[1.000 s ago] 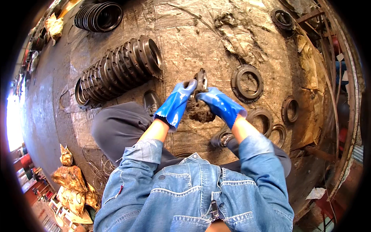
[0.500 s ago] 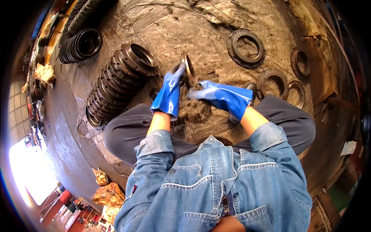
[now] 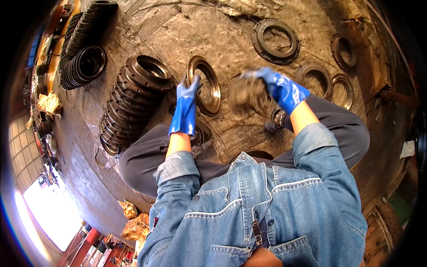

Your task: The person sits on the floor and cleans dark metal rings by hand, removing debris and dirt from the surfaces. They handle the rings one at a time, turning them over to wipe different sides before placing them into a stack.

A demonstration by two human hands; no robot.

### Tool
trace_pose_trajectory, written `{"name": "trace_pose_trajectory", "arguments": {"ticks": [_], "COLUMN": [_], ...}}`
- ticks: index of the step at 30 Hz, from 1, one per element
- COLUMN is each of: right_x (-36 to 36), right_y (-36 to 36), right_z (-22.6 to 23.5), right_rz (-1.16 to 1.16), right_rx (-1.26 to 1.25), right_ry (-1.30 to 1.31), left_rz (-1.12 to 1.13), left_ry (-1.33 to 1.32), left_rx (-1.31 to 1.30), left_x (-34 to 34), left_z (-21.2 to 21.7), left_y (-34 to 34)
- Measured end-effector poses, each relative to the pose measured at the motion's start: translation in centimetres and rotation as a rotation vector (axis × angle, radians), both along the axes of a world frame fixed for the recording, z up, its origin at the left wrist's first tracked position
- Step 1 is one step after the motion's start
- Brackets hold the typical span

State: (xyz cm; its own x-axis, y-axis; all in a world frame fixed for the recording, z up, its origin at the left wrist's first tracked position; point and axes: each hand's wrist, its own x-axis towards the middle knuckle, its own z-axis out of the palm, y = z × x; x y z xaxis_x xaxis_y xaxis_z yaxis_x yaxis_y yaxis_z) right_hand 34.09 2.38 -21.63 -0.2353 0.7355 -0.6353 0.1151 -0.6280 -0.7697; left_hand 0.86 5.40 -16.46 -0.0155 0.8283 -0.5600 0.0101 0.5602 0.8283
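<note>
My left hand [image 3: 187,95], in a blue rubber gauntlet glove, grips the left rim of a brown metal ring [image 3: 214,91]. The ring stands tilted on edge, its inner face shining. In my right hand [image 3: 280,84], gloved the same way, is a bunched brown rag [image 3: 250,99], smeared by motion. The rag is to the right of the ring and apart from it. Just left of my left hand leans a long stack of dark flanged rings [image 3: 126,107], bolt holes showing along their edges.
A dark flanged ring [image 3: 272,57] lies flat ahead on the right. Several more rings [image 3: 328,86] lie beyond my right knee. More stacked dark rings [image 3: 73,73] stand at the far left, near crumpled brown paper [image 3: 49,103]. My crossed legs border the worn, dirty floor [image 3: 213,26].
The rag, in my right hand, has come away from the ring to the right and a little up. The ring has turned from nearly edge-on to show its opening.
</note>
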Motion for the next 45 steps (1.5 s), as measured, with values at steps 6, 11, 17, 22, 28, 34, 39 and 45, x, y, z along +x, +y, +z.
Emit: {"name": "trace_pose_trajectory", "arguments": {"ticks": [6, 11, 17, 22, 28, 34, 39, 45], "right_x": [-1.2, -2.8, -4.7, -4.9, -13.8, -18.3, -16.9, -18.4], "right_y": [-0.1, -1.1, 2.2, 2.1, 7.4, 12.8, 8.7, 3.2], "right_z": [-2.5, 1.3, -0.8, -4.4, 1.2, -3.2, -4.1, -4.6], "right_rz": [-0.740, -0.280, 0.520, 0.447, 1.061, 0.980, 0.970, 0.608], "right_rx": [-0.294, 0.075, 0.408, 0.495, 0.745, 0.640, 0.860, 0.100], "right_ry": [0.131, -0.725, -1.080, -1.008, -0.628, -0.265, -0.515, -0.184], "left_rz": [0.268, 0.299, 0.233, 0.263, 0.240, 0.094, 0.052, 0.077], "left_ry": [-0.087, -0.061, -0.034, 0.003, -0.026, 0.043, 0.137, 0.106], "left_rx": [-0.040, -0.066, -0.111, -0.145, -0.034, 0.135, 0.103, 0.118], "left_x": [-0.5, -0.8, -1.4, -1.8, -2.6, -1.9, -3.2, -2.6], "left_z": [0.6, 1.9, 2.9, 2.4, 0.8, 1.7, 1.7, 1.7], "left_y": [-0.9, 0.0, 2.0, 2.4, 1.9, 2.3, 1.8, 1.9]}}
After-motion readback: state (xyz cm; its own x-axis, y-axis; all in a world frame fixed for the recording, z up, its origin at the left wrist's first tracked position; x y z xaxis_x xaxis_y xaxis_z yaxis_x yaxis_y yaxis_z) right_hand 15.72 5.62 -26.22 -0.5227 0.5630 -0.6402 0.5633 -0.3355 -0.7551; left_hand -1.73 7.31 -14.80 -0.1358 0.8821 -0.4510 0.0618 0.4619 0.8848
